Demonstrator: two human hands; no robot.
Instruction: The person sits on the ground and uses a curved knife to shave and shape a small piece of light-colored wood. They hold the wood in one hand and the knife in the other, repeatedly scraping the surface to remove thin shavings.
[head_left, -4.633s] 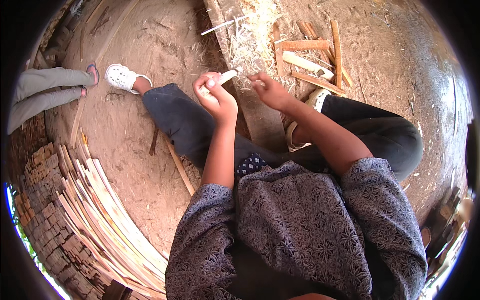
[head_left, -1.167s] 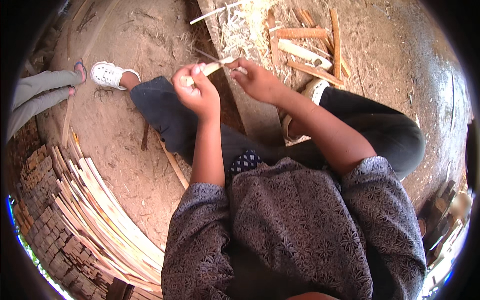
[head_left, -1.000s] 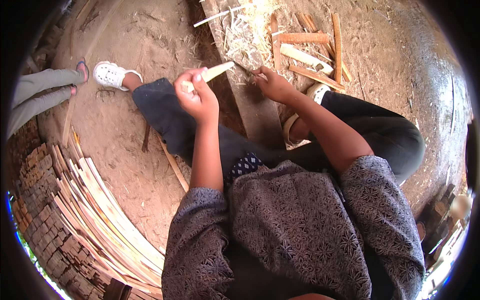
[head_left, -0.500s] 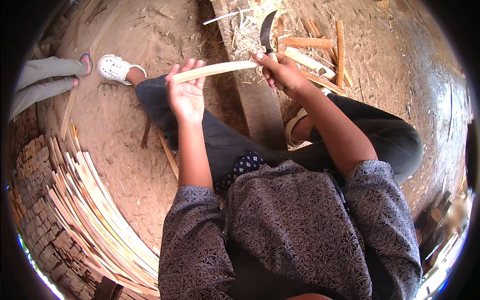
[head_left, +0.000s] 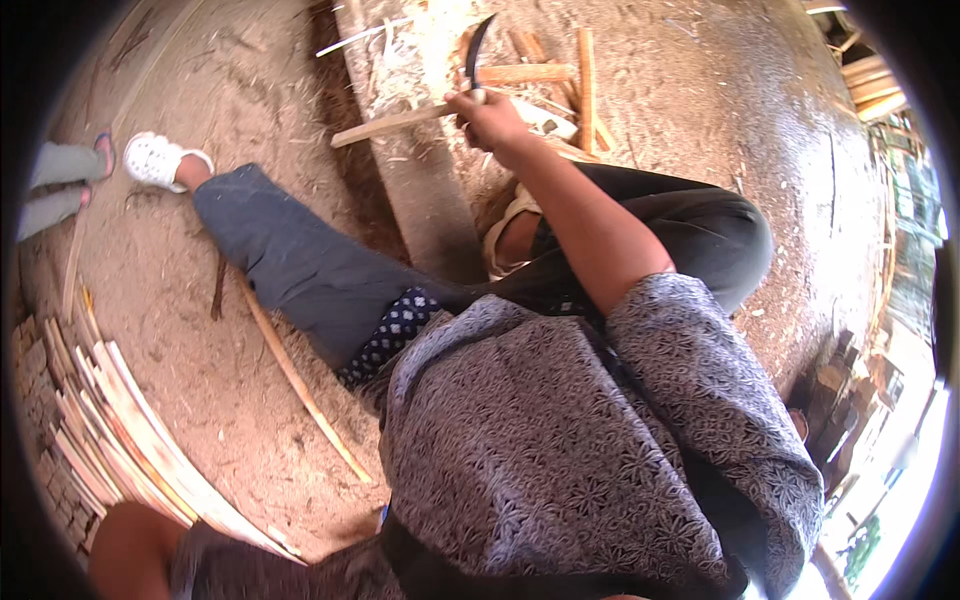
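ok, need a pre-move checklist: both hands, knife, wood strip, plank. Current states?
1. Right grip closed on curved knife and wood strip: ok.
2. Left grip placed: cannot tell, out of view.
3. Knife tip pointing away from the wearer's legs: ok.
4. Strip's far end held: not ok, no hand on it.
5. Plank free of shavings: not ok, they litter its upper part.
6. Co-worker's feet away from blade: ok, far left.
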